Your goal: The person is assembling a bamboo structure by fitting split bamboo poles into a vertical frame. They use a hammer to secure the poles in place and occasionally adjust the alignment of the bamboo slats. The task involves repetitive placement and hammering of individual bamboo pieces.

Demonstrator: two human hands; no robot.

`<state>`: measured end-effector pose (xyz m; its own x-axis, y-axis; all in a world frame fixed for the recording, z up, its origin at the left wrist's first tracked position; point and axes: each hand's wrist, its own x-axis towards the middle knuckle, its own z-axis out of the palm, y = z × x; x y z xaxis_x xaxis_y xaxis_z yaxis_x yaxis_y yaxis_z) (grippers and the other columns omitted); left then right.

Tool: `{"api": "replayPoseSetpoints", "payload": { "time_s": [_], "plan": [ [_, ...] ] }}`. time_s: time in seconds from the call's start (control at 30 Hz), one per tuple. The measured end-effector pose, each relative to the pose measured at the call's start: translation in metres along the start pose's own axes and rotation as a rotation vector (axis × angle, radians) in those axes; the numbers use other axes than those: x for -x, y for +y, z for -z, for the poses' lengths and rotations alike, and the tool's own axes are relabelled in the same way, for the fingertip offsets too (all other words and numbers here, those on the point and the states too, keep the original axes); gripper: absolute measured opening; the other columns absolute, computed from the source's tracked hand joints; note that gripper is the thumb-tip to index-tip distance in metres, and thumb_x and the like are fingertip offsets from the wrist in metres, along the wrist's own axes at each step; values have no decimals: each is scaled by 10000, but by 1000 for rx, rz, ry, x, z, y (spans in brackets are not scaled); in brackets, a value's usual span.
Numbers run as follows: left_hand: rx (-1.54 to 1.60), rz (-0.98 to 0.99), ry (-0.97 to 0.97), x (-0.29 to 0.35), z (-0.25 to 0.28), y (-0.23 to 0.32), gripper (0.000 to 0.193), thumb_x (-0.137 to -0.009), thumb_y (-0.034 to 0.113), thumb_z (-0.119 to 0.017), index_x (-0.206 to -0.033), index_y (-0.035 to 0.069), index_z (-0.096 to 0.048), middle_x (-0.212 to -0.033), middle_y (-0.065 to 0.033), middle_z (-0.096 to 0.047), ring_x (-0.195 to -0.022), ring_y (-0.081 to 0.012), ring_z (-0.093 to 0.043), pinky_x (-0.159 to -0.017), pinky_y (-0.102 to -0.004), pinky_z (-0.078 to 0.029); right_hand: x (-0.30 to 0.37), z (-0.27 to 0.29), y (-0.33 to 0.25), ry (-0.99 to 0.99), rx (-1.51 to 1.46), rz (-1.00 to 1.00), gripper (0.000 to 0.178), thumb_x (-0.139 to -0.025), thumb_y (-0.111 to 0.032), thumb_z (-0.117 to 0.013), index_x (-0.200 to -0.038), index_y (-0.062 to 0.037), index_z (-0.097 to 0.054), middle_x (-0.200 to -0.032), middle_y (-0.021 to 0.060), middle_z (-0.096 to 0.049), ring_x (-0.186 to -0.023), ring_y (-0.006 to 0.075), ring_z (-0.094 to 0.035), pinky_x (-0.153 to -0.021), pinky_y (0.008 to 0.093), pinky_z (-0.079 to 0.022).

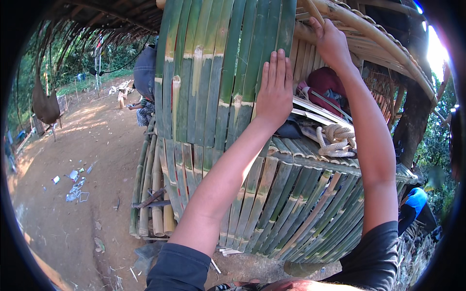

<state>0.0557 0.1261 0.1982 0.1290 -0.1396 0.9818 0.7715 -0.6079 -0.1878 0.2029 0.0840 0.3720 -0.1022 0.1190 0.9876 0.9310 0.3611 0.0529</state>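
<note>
A tall panel of split green bamboo slats (199,97) stands upright in front of me. My left hand (275,92) lies flat against its right side, fingers stretched upward and holding nothing. Higher up and to the right, my right hand (334,43) is closed around the lower end of a thin bamboo strip (311,8), just beneath a curved bamboo frame (378,31). Below the hands runs a low wall of bamboo slats (301,208), which meets the panel's lower part.
On the ledge behind the low wall lie a coiled rope (336,140) and a dark red bundle (326,89). Bamboo poles (144,189) stick out at the left. A person (145,72) is partly hidden behind the panel. Litter (76,186) lies on the dirt ground; a sack (46,104) hangs far left.
</note>
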Motion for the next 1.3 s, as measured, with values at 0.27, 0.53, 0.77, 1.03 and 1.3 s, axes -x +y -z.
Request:
{"api": "replayPoseSetpoints", "payload": {
  "time_s": [0.27,0.53,0.77,1.03,1.3],
  "plan": [
    [-23,1,-1,0,0,0,652,-918,10,-442,-1539,-139,-313,-1659,-312,-225,-1558,-453,-219,-1260,-548,-220,-10,0,4,138,-1,70,452,-1075,-445,-523,-1140,-11,-632,-958,316,-694,-991,542,-633,-827,595,-498],
    [-35,7,-4,2,1,-5,658,-910,4,-445,-1537,-146,-311,-1659,-314,-224,-1558,-454,-221,-1260,-553,-219,-1,20,-37,160,-115,22,402,-1062,-338,-510,-1056,36,-659,-942,318,-694,-975,524,-658,-825,589,-510],
    [-31,2,-8,0,-3,1,676,-891,-15,-458,-1535,-152,-307,-1659,-316,-221,-1560,-454,-213,-1261,-560,-213,-18,-2,15,5,97,62,495,-1074,-457,-510,-1086,17,-654,-954,320,-692,-963,531,-648,-825,598,-504],
    [-44,12,-20,0,-2,0,678,-893,-17,-459,-1538,-155,-299,-1661,-318,-215,-1562,-455,-205,-1261,-562,-210,-14,5,-5,175,-25,22,460,-1072,-411,-511,-1080,26,-656,-953,319,-693,-978,520,-656,-823,572,-512],
    [-47,21,-22,0,-2,0,677,-897,-22,-456,-1540,-158,-291,-1664,-323,-204,-1566,-465,-187,-1262,-568,-199,-16,8,5,65,69,-20,528,-1073,-484,-503,-1107,17,-666,-951,313,-695,-985,516,-648,-836,577,-500]
  ]
}}
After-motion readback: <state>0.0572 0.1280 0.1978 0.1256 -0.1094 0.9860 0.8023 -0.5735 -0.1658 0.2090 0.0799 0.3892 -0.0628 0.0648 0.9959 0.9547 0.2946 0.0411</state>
